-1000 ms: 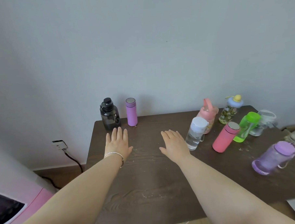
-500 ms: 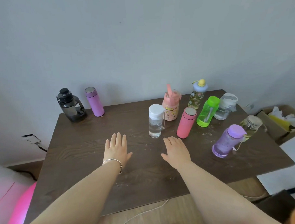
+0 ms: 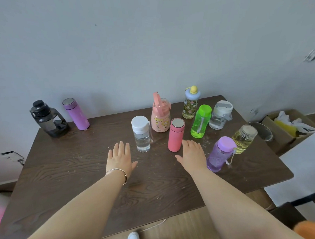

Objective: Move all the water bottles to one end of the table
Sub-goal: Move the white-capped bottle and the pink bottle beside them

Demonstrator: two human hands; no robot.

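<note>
Both hands have slid forward and to the right since half a second ago, closing on the cluster of bottles. Left hand lies flat and released on the dark wood-grain counter, at 7 o'clock from the clear bottle with a white cap. Right hand is spread, holding nothing, its fingertips just beside the base of the coral-pink steel flask. From that flask, a translucent purple bottle stands at 4 o'clock, a lime-green bottle at 2 o'clock, and a peach cartoon bottle at 11 o'clock. Well apart at 10 o'clock, by the wall, stand a smoky black jug and a matte purple flask.
</note>
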